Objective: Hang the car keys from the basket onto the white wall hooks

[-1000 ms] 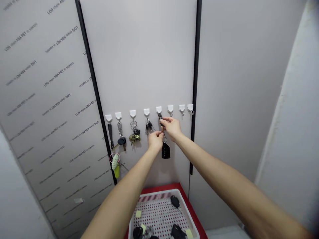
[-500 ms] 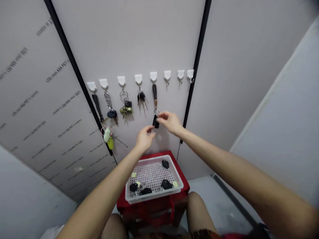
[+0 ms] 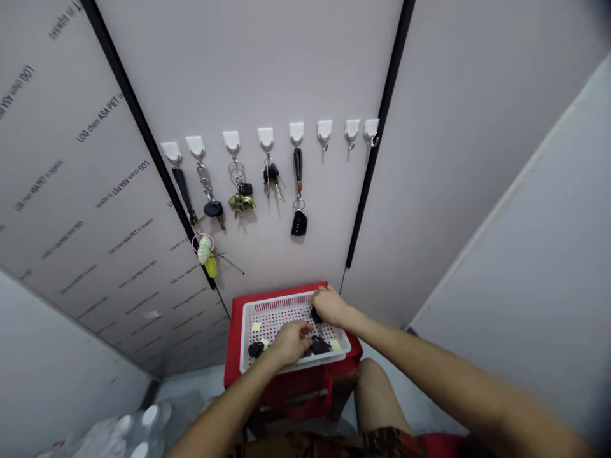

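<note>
My right hand (image 3: 330, 306) reaches into the back right corner of the white plastic basket (image 3: 248, 305). Its fingers are closed on a black car key (image 3: 316, 315), which they partly cover. Over the front middle of the basket is my left hand (image 3: 290, 342), its fingers loosely bent and apart, with nothing visible in them. Close to its fingertips lies another black key (image 3: 319, 345). A further black key (image 3: 256, 350) is at the basket's front left. On the wall, a car key fob (image 3: 299, 222) hangs by a braided black strap (image 3: 298, 164), apart from both hands.
Several white hooks (image 3: 296, 132) run along the wall panel; the three rightmost carry no keys. Key bunches (image 3: 242, 200) hang from the left ones. The basket stands on a red-covered stool (image 3: 233, 356). Bottles with white caps (image 3: 150, 416) are at lower left.
Both hands have left the hanging car key fob and come down into the basket. The right hand has taken hold of a black car key there. The fob now hangs freely.
</note>
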`<state>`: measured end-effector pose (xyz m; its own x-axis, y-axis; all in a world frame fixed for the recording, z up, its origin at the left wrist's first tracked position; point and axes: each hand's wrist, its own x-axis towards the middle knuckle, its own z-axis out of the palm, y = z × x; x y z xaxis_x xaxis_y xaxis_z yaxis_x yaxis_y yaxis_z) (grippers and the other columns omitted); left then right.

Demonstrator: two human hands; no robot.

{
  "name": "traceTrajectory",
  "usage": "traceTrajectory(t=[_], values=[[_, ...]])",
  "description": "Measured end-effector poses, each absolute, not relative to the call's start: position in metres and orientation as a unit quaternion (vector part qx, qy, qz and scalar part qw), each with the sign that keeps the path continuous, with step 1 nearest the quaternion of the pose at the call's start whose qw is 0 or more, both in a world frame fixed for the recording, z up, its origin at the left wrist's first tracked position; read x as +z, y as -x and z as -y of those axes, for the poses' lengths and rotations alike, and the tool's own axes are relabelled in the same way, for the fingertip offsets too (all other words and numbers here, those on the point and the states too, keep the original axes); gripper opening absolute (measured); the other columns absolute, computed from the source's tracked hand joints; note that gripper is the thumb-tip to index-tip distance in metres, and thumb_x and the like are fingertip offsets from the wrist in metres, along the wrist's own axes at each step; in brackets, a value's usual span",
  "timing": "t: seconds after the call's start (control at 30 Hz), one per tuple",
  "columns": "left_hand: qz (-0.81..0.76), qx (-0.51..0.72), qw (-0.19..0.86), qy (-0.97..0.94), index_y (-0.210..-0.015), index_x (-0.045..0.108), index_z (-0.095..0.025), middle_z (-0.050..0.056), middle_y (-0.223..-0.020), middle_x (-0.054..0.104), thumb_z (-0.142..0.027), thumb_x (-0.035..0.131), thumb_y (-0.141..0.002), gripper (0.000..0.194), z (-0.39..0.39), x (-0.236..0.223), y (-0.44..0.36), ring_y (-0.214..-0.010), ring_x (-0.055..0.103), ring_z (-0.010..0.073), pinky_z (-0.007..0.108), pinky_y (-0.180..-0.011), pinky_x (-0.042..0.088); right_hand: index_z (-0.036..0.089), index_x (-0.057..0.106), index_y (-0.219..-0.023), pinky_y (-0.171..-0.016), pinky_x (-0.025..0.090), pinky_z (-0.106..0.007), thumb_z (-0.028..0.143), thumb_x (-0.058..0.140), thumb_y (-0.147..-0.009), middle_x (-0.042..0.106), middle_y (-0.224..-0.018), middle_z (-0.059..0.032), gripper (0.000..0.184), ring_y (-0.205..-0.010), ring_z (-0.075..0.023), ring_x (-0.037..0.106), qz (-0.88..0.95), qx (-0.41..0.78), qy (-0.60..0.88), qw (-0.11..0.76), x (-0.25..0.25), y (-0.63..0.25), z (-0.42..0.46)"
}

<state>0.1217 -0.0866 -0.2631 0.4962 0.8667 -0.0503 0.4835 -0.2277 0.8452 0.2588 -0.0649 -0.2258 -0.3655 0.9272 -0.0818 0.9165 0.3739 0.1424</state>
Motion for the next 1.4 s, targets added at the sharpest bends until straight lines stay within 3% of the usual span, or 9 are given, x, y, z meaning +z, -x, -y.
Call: traceTrajectory(t=[0.37,0.47,0.57,0.67,0.83,1.0,1.2,1.4], values=[[-0.483,0.274,0.432,-0.71,-0.075,0.055,-0.017,0.001,-0.065,0.054,-0.011,0.051,-0.05,0.027,0.076,-0.27,-0.129,-0.061,0.048,0.0135,0.025,-0.063,0.035,0.013,0.057,-0.071,-0.071,0.024,-0.034,0.013,0.044,-0.06,0.059,-0.07,-0.01,0.017,-0.08,-0.0205,0.046,-0.851,0.013,-0.519,0.081,-0.225,-0.268,0.071],[-0.492,0.292,0.407,-0.712,-0.081,0.054,-0.017,0.004,-0.074,0.055,-0.014,0.053,-0.049,0.032,0.078,-0.272,-0.133,-0.067,0.048,0.0152,0.026,-0.065,0.034,0.015,0.057,-0.067,-0.07,0.026,-0.032,0.015,0.043,-0.059,0.059,-0.067,-0.0074,0.015,-0.076,-0.0183,0.048,-0.84,-0.023,-0.54,0.054,-0.225,-0.267,0.072],[-0.475,0.329,0.402,-0.711,-0.084,0.054,-0.018,0.005,-0.084,0.055,-0.014,0.055,-0.049,0.035,0.076,-0.264,-0.134,-0.074,0.048,0.016,0.027,-0.07,0.033,0.016,0.056,-0.064,-0.067,0.029,-0.028,0.016,0.042,-0.06,0.058,-0.071,-0.0045,0.015,-0.075,-0.0158,0.048,-0.822,-0.06,-0.566,-0.016,-0.214,-0.264,0.072],[-0.446,0.349,0.423,-0.708,-0.083,0.054,-0.017,0.003,-0.079,0.057,-0.014,0.052,-0.053,0.03,0.068,-0.247,-0.134,-0.072,0.048,0.0147,0.026,-0.069,0.034,0.015,0.056,-0.062,-0.063,0.031,-0.024,0.017,0.042,-0.06,0.055,-0.079,-0.0043,0.014,-0.074,-0.0135,0.047,-0.812,-0.094,-0.56,-0.136,-0.194,-0.263,0.07],[-0.42,0.388,0.443,-0.691,-0.083,0.054,-0.015,0.004,-0.076,0.058,-0.016,0.052,-0.055,0.028,0.051,-0.212,-0.13,-0.068,0.049,0.0133,0.025,-0.066,0.035,0.013,0.051,-0.061,-0.046,0.031,-0.018,0.022,0.041,-0.062,0.048,-0.049,0.0029,0.013,-0.045,-0.0059,0.04,-0.741,-0.278,-0.551,-0.264,-0.164,-0.27,0.061],[-0.387,0.441,0.461,-0.666,-0.079,0.054,-0.015,0.004,-0.076,0.057,-0.014,0.052,-0.055,0.025,0.047,-0.182,-0.132,-0.068,0.048,0.0121,0.023,-0.065,0.035,0.013,0.048,-0.058,-0.046,0.033,-0.018,0.024,0.047,-0.06,0.046,-0.046,0.0049,0.011,-0.043,-0.005,0.041,-0.65,-0.383,-0.538,-0.376,-0.136,-0.273,0.06],[-0.375,0.517,0.358,-0.681,-0.066,0.053,-0.017,0.0,-0.067,0.055,-0.015,0.051,-0.056,0.01,0.04,-0.129,-0.149,-0.062,0.047,0.0109,0.021,-0.058,0.035,0.013,0.048,-0.057,-0.048,0.038,-0.021,0.023,0.049,-0.058,0.047,-0.044,0.0043,0.01,-0.042,-0.0052,0.044,-0.616,-0.354,-0.507,-0.488,-0.08,-0.279,0.059],[-0.323,0.561,0.225,-0.728,-0.081,0.055,-0.017,0.003,-0.078,0.055,-0.011,0.044,-0.061,0.023,0.031,-0.057,-0.176,-0.067,0.048,0.011,0.023,-0.065,0.036,0.013,0.048,-0.055,-0.046,0.039,-0.02,0.02,0.049,-0.058,0.048,-0.042,0.0037,0.008,-0.04,-0.0052,0.044,-0.586,-0.236,-0.489,-0.602,-0.017,-0.294,0.037]])
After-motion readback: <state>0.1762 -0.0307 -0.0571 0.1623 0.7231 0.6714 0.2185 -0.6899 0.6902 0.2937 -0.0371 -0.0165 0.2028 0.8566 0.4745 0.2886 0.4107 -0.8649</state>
